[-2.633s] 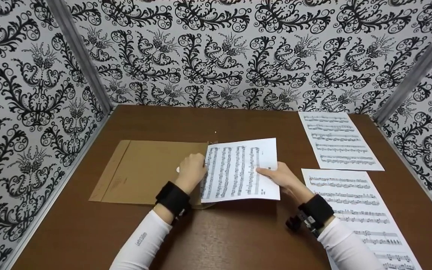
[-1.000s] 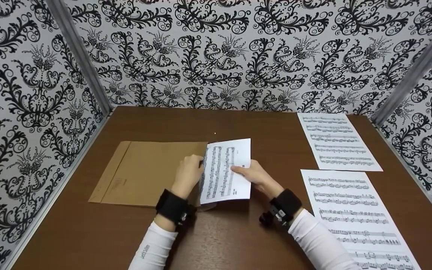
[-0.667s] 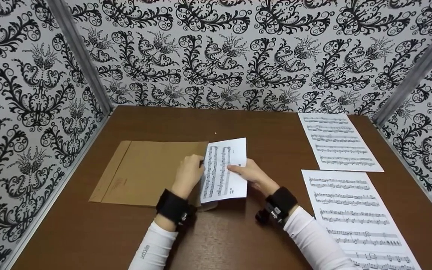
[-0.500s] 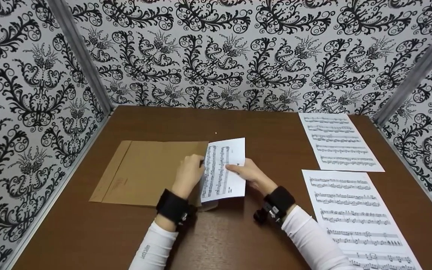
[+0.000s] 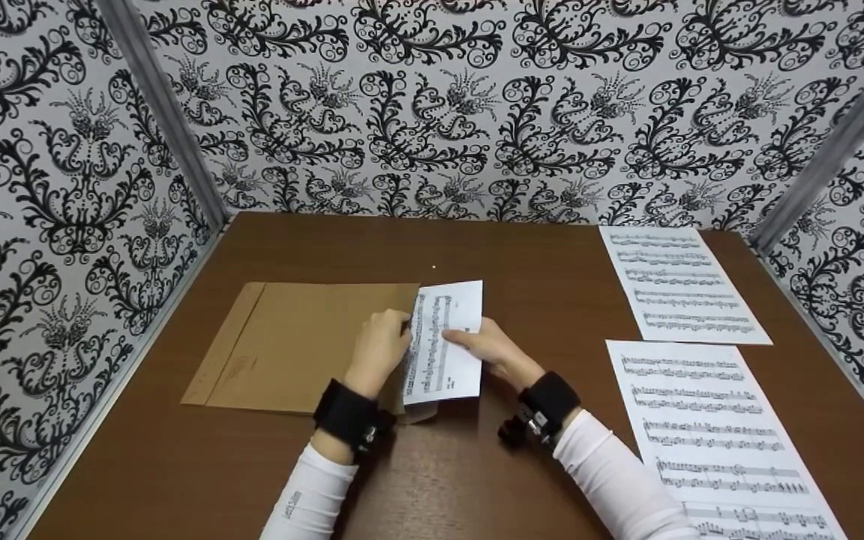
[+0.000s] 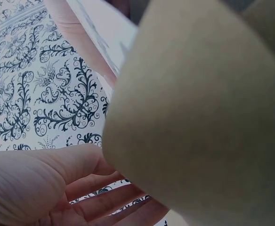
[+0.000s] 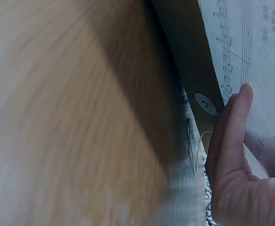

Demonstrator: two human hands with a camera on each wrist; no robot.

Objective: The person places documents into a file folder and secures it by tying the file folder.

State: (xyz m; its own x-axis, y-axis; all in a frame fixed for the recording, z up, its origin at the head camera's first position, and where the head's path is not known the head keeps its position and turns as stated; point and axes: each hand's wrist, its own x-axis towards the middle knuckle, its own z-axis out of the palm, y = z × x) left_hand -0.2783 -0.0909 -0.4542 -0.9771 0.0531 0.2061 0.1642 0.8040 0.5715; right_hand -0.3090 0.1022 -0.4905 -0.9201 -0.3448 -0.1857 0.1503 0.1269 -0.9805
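Observation:
A brown paper envelope (image 5: 289, 352) lies flat on the table, its mouth facing right. My left hand (image 5: 377, 351) grips the upper layer at that mouth; in the left wrist view its thumb and fingers (image 6: 88, 165) hold the envelope's edge. White sheet music (image 5: 454, 352) is partly inside the envelope, and only its right end shows. My right hand (image 5: 498, 351) pinches this end, thumb on top and the other fingers beneath. In the right wrist view a round white button (image 7: 206, 103) with a string shows on the envelope flap.
Two sheets of printed music lie at the right: one far sheet (image 5: 691, 285) near the back wall and one nearer sheet (image 5: 709, 412), partly behind my right sleeve. Patterned walls (image 5: 432, 112) enclose the brown table (image 5: 432, 480) at the back and sides.
My right hand has moved left with the sheet music, so less of it shows outside the envelope. The left hand has stayed at the mouth, shifting only slightly.

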